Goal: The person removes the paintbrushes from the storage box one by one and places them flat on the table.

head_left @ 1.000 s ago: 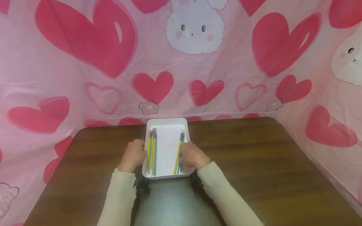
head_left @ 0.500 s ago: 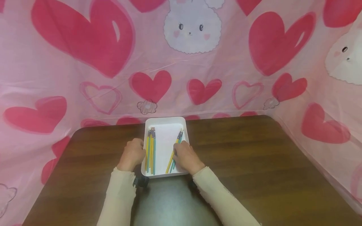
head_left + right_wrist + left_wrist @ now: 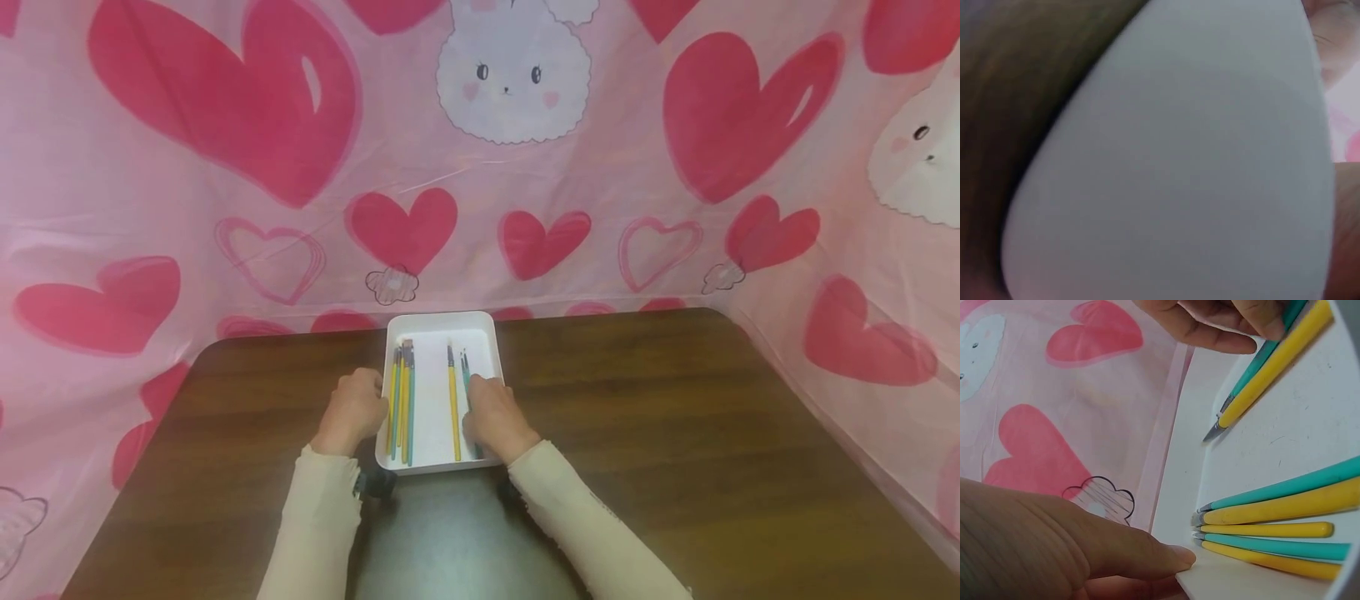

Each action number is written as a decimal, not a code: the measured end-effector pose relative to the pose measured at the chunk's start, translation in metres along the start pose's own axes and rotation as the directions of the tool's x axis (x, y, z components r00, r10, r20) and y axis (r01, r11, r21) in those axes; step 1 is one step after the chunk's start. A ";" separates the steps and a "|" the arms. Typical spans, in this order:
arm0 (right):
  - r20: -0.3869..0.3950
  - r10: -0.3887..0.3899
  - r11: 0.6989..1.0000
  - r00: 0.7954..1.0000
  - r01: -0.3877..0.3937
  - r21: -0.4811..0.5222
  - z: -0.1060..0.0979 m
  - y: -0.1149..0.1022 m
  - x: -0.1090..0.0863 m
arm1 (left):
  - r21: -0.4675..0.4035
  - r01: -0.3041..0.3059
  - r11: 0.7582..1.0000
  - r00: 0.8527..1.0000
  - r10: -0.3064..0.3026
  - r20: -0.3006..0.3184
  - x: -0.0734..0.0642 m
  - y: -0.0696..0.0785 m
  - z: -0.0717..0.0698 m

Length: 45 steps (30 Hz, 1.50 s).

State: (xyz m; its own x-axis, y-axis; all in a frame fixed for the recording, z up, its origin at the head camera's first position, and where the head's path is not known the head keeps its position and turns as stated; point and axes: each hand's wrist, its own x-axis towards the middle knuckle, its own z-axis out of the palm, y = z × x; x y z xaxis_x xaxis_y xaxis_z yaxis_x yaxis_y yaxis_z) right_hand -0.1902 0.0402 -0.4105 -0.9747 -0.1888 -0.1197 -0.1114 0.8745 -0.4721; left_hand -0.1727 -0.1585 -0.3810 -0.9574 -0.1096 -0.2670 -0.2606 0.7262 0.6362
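Observation:
A shallow white tray (image 3: pixel 416 470) holds several yellow and teal paintbrushes. My left hand (image 3: pixel 354 412) grips its left rim, with the thumb over the edge in the left wrist view. Close to that side lies a group of brushes (image 3: pixel 1272 512), bristles toward the far end. My right hand (image 3: pixel 497 417) is over the right side of the tray, its fingertips touching a teal paintbrush (image 3: pixel 1261 361); whether they pinch it cannot be told. Beside that lies a yellow paintbrush (image 3: pixel 453 400). In the right wrist view the tray's pale outer wall (image 3: pixel 1179 156) hides most of the hand.
The tray stands near the back edge of a brown wood-grain table (image 3: pixel 637 433). A pink curtain (image 3: pixel 480 183) with hearts and rabbit faces hangs behind and along both sides. Dark wrist cameras (image 3: pixel 377 482) sit beneath the sleeves.
Brushes on the right have been shifted leftward in the tray. The yellow one now lies straight and apart from the teal ones. My left hand has stayed on the rim.

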 end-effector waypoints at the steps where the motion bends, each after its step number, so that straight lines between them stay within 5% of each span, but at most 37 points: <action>1: 0.007 0.020 1.000 1.000 -0.020 0.011 0.000 0.000 0.000 | 0.000 -0.003 1.000 1.000 0.003 0.001 0.000 0.000 0.000; 8: 0.060 0.094 0.995 0.994 -0.095 0.025 -0.003 -0.004 -0.001 | -0.001 -0.014 1.000 1.000 0.014 -0.001 -0.001 0.000 0.000; 22: 0.089 0.006 0.997 0.996 0.000 -0.077 0.001 -0.002 -0.001 | 0.017 -0.014 1.000 1.000 0.013 0.012 -0.001 -0.001 -0.002; 28: 0.134 -0.053 0.998 0.989 0.051 0.022 -0.005 0.003 0.000 | 0.014 -0.004 1.000 1.000 0.004 0.019 0.001 -0.002 -0.001; 45: 0.159 -0.034 0.956 0.987 -0.015 0.293 -0.043 0.021 0.005 | 0.002 -0.009 1.000 1.000 0.009 0.021 0.000 0.000 -0.001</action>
State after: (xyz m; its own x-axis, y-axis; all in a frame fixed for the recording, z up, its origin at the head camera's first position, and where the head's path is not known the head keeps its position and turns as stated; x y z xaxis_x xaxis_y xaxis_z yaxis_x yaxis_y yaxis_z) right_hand -0.2059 0.0772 -0.3835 -0.9271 -0.2869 -0.2412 -0.0355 0.7077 -0.7056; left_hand -0.1728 -0.1586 -0.3804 -0.9569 -0.0894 -0.2763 -0.2520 0.7283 0.6372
